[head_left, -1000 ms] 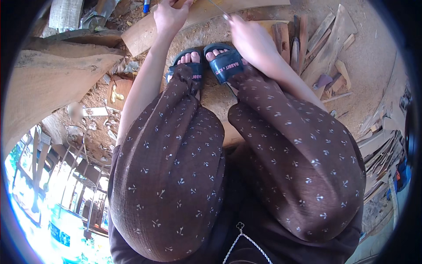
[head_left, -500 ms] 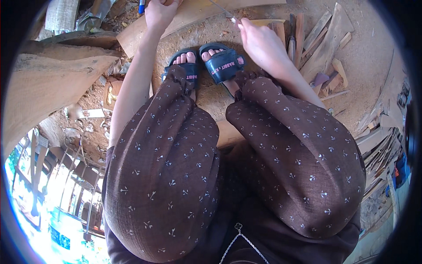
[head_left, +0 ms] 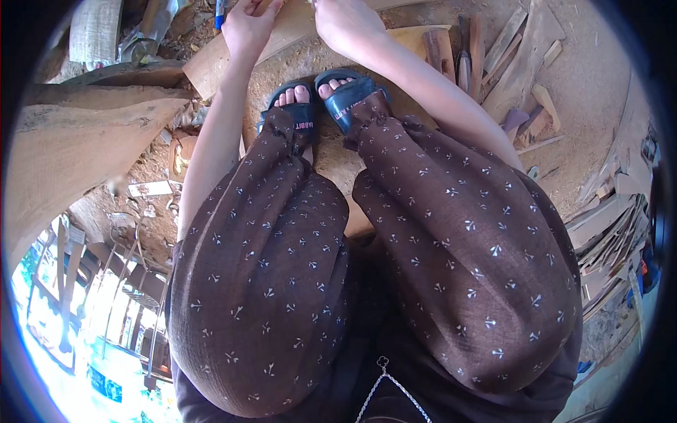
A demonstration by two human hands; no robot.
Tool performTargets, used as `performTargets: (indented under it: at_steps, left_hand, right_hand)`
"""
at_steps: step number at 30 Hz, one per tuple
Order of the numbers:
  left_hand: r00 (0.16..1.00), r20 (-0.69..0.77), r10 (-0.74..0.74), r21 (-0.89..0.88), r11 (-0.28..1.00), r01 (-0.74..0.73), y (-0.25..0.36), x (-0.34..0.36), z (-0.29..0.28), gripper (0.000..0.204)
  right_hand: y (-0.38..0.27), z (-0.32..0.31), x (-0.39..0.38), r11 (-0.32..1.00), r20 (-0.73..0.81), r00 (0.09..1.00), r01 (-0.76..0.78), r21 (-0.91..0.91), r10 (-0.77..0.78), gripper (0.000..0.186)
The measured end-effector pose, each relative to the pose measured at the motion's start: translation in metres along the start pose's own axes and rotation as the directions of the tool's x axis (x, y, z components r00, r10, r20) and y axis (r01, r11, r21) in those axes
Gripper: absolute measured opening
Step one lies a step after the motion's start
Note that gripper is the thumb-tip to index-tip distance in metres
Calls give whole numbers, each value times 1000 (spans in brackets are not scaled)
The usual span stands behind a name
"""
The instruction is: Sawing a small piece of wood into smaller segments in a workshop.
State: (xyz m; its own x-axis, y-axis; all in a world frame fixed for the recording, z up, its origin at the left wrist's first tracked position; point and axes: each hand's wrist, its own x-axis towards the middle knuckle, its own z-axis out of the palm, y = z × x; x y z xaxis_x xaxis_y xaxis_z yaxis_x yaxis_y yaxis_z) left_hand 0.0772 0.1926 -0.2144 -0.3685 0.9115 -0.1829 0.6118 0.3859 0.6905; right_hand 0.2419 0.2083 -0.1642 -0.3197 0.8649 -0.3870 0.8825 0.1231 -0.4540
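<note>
At the top edge, my left hand (head_left: 249, 32) is closed, its fingertips partly cut off by the frame. A small brownish piece shows between its fingers, too little to name. My right hand (head_left: 347, 27) is close by on the right, also closed, with its fingertips at the top edge and whatever they grip out of sight. Below and between both hands lies a long, pale, curved wooden board (head_left: 293, 32) on the ground. A blue pen-like thing (head_left: 219, 14) stands just left of my left hand.
Dark sandals (head_left: 345, 102) on my feet rest under my hands. Wood offcuts and a dark pointed tool (head_left: 463, 67) lie at right. A large wooden slab (head_left: 92, 148) fills the left, near wood chips (head_left: 148, 189). Thin wood strips (head_left: 606, 233) pile up at far right.
My right hand has moved left and up, closer to my left hand. The thin rod seen at its fingers before is now out of view. My right knee and foot shifted slightly.
</note>
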Motion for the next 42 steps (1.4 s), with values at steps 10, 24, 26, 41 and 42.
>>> performTargets:
  at_steps: [10,24,26,41,42]
  left_hand:
    - [1000,16,27,-134,991,-25,-2,-5,0,22]
    - [995,40,90,-90,992,-86,0,-3,-2,24]
    - [996,54,72,-91,994,-67,0,-4,-3,24]
    - [995,38,88,-120,989,-83,3,-5,2,22]
    - [997,39,68,-136,989,-62,3,-6,3,22]
  right_hand:
    - [36,-43,-91,994,27,994,103,-27,-102,21]
    - [39,-28,-96,993,70,996,61,-99,-55,18]
    - [38,-22,-91,996,66,997,35,-81,-30,18]
    - [15,-17,-44,993,44,997,73,-94,-69,20]
    - [14,-14,-45,993,52,996,81,-86,-77,20]
